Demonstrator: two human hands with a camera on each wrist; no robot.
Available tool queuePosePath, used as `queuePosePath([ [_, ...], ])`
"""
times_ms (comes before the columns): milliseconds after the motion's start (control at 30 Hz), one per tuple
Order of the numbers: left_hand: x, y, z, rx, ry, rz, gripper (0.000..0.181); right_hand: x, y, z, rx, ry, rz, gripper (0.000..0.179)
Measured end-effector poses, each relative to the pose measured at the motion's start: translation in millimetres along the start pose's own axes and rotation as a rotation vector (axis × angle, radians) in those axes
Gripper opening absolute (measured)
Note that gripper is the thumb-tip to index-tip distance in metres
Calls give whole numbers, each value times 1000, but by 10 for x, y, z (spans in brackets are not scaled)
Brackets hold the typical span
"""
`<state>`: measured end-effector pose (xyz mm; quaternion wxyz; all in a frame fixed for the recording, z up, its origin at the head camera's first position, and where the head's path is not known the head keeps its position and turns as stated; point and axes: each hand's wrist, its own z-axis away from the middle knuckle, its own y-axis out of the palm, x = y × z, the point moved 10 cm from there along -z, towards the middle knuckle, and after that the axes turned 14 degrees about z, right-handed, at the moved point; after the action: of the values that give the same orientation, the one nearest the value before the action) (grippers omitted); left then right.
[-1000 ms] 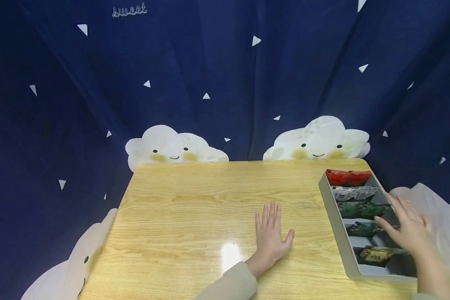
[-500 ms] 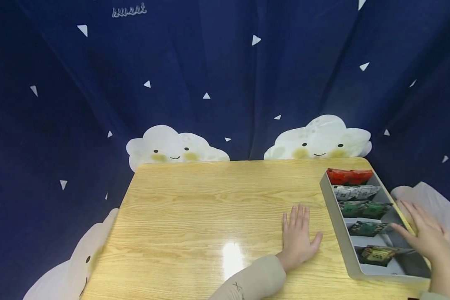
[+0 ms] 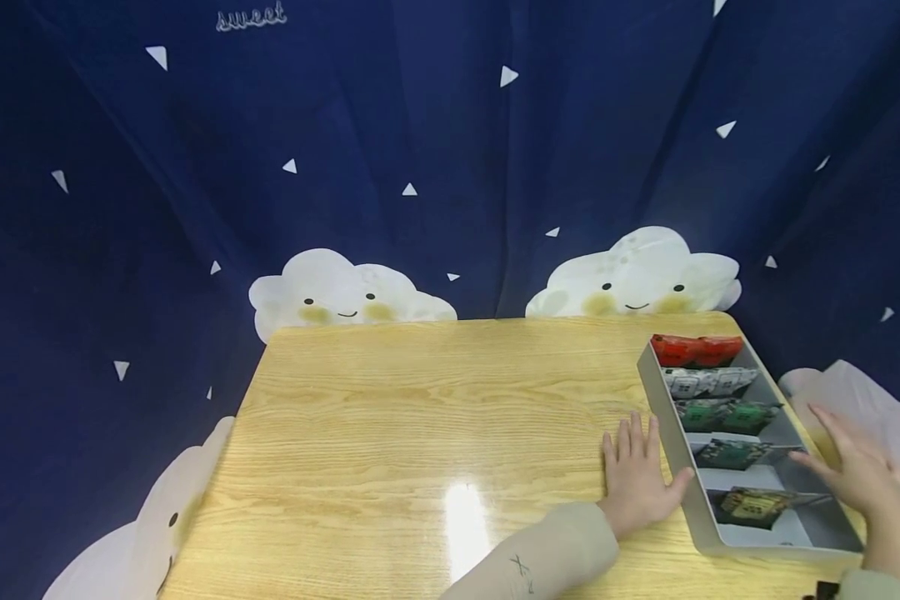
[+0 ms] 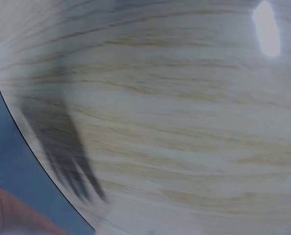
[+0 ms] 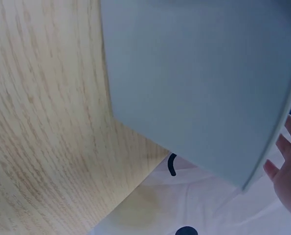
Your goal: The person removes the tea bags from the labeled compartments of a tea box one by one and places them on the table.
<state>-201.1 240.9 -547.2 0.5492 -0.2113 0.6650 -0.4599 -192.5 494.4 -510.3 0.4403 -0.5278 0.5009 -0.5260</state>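
Note:
A long grey divided box [image 3: 669, 446] stands on the right of the table. Small flat packets stand upright in its compartments: red ones [image 3: 696, 352] at the back, then silver-white [image 3: 708, 383], green [image 3: 727, 417], dark green [image 3: 735, 454] and a yellow-and-black one [image 3: 753, 506] in front. My left hand [image 3: 640, 487] is beside the box's left wall, fingers spread and straight, thumb reaching that wall. On the far side, my right hand [image 3: 866, 483] is spread by the right wall; whether it touches is unclear. The right wrist view shows that hand [image 5: 289, 181] beyond the grey wall [image 5: 199, 98].
The wooden table [image 3: 390, 433] extends to the left of the box. A dark blue curtain [image 3: 420, 125] with white clouds hangs behind and at both sides. Whitish cloth [image 3: 832, 387] lies beyond the right edge. A small black object [image 3: 825, 590] shows near my right sleeve.
My left hand has moved right across the table up to the box. My right hand has shifted right, from over the box to beside its right wall. The box has hardly moved.

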Motion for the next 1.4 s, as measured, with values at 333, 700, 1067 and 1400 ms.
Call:
queuePosePath([
  [333,-117,131,-10,58,-71,117,75,-59,112,-39,7,-55,1,83],
  [700,-197,143,-42,114,-141,4,74,100,186,-51,-97,-235,-98,73],
  [1067,-204,154,-63,145,-177,-131,70,66,333,-110,8,-206,-77,73],
  [1400,-137,204,-58,158,-171,-118,71,212,310,-104,-11,-258,14,75],
])
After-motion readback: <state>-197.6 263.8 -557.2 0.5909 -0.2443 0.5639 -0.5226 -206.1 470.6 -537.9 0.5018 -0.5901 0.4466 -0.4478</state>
